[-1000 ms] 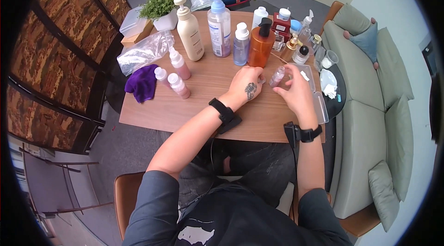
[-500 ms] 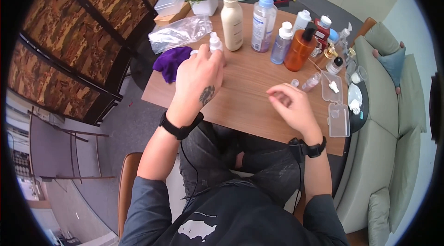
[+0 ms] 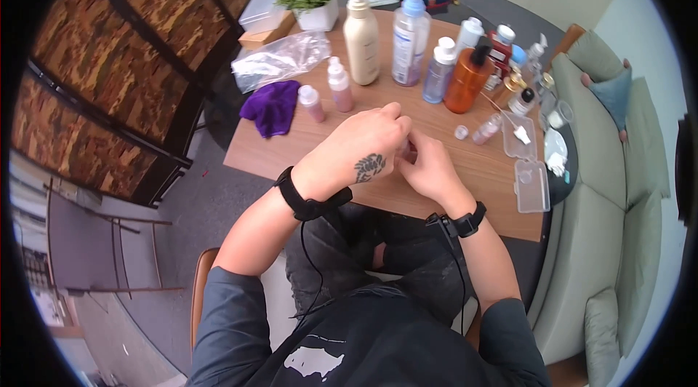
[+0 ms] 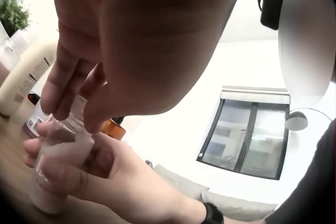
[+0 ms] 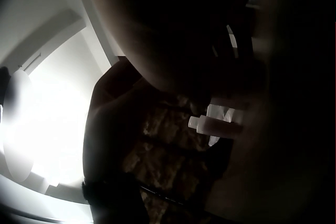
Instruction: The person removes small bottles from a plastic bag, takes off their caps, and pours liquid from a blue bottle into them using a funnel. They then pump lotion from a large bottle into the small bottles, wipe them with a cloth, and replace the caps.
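Note:
Both hands meet over the front middle of the wooden table (image 3: 465, 190), round a small bottle of pinkish liquid (image 4: 65, 153). My right hand (image 3: 434, 169) grips its body, thumb across the front, as the left wrist view shows. From above, my left hand (image 3: 356, 150) pinches the clear top (image 4: 79, 111) with fingertips and thumb. In the head view the hands mostly hide this bottle. Two similar pink bottles, a shorter one (image 3: 311, 103) and a taller one (image 3: 339, 86), stand left of the hands. To the right, another small pink bottle (image 3: 487, 129) stands beside a loose clear cap (image 3: 462, 132).
Behind the hands stand a cream pump bottle (image 3: 362, 45), a blue-topped pump bottle (image 3: 411, 41), a lilac bottle (image 3: 439, 74) and an orange bottle (image 3: 469, 81). An open clear plastic case (image 3: 532, 187) lies at right, a purple cloth (image 3: 270, 109) and plastic bag (image 3: 280, 60) at left.
My left hand let go near the right-hand bottle, reached left to the pink bottles, then came back to the middle. One bottle has left that group. My right hand moved left to meet it.

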Demonstrator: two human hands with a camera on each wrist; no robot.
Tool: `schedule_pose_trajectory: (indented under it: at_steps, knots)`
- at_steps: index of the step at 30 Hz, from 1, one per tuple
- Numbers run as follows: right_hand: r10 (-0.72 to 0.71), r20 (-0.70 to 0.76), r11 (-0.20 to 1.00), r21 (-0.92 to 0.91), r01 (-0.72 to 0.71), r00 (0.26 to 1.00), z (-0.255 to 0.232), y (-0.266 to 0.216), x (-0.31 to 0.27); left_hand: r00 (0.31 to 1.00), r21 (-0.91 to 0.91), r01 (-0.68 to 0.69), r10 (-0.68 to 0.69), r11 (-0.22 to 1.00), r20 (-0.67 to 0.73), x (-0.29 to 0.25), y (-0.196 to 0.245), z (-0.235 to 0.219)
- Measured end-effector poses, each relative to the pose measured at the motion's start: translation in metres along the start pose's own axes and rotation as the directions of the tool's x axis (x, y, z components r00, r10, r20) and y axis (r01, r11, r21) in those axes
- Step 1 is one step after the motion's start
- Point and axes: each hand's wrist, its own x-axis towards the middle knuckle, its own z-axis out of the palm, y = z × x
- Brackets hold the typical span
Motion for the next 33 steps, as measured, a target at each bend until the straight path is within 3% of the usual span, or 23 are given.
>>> schedule_pose_trajectory:
  at_steps: [1,4,7,10,11,12,13,14,15,16,19,22,25,28,31,33]
  knots:
    - [0.017,-0.03,0.995,-0.094,-0.019,0.999,-0.005,-0.001,-0.008,0.998,0.034,-0.049,0.05,0.998,-0.044,0.004,0.005,0.003]
    - [0.03,-0.094,0.995,-0.094,-0.039,0.995,-0.019,0.004,-0.021,0.997,0.097,-0.044,0.05,0.994,-0.065,0.022,0.021,0.01]
    - [0.065,-0.139,0.986,-0.142,-0.085,0.988,-0.03,0.004,-0.027,0.995,0.075,0.064,-0.058,0.995,-0.084,0.035,0.025,0.011]
    - [0.061,-0.122,0.98,-0.183,-0.083,0.991,-0.033,0.004,-0.034,0.967,0.256,0.215,-0.243,0.942,0.082,0.045,0.04,-0.006]
    - [0.065,-0.13,0.98,-0.178,-0.088,0.989,-0.036,0.005,-0.037,0.992,0.158,0.102,-0.089,0.982,-0.091,0.045,0.037,-0.001]
    - [0.065,-0.139,0.981,-0.173,-0.089,0.988,-0.039,0.006,-0.038,0.959,0.081,-0.031,0.052,0.996,-0.277,0.044,0.029,0.006]
    - [0.067,-0.15,0.982,-0.167,-0.092,0.986,-0.042,0.007,-0.04,0.873,0.03,-0.177,0.17,0.984,-0.457,0.045,0.03,0.005]
    - [0.078,-0.157,0.985,-0.14,-0.101,0.984,-0.043,0.01,-0.042,0.957,-0.038,-0.066,0.053,0.997,-0.286,0.044,0.032,0.004]
    - [0.089,-0.162,0.988,-0.114,-0.108,0.983,-0.044,0.013,-0.043,0.993,-0.084,0.058,-0.066,0.995,-0.098,0.042,0.036,0.0]
    - [0.1,-0.167,0.989,-0.088,-0.116,0.981,-0.045,0.016,-0.044,0.98,-0.103,0.186,-0.176,0.977,0.098,0.041,0.04,-0.003]
    - [0.054,-0.211,0.989,-0.124,-0.081,0.976,-0.046,0.027,-0.047,0.981,-0.081,-0.017,0.001,0.997,-0.195,0.039,0.034,0.015]
    - [0.068,-0.198,0.992,-0.088,-0.086,0.978,-0.051,0.024,-0.05,0.952,-0.271,-0.23,0.158,0.935,-0.26,0.048,0.035,0.032]
    - [0.111,-0.19,0.988,-0.085,-0.129,0.976,-0.055,0.021,-0.054,0.978,-0.199,-0.098,0.057,0.975,-0.199,0.057,0.035,0.031]
    - [0.094,-0.26,0.99,-0.078,-0.118,0.961,-0.06,0.033,-0.061,0.938,-0.47,0.228,-0.322,0.853,-0.129,0.067,0.036,0.021]
    - [0.011,-0.313,0.997,0.076,0.014,0.95,-0.071,0.056,-0.066,0.956,-0.517,0.22,-0.289,0.827,-0.056,0.076,0.003,0.033]
    - [0.085,-0.343,0.99,0.134,-0.041,0.936,-0.08,0.06,-0.073,0.954,-0.517,0.242,-0.3,0.821,-0.03,0.077,-0.018,0.053]
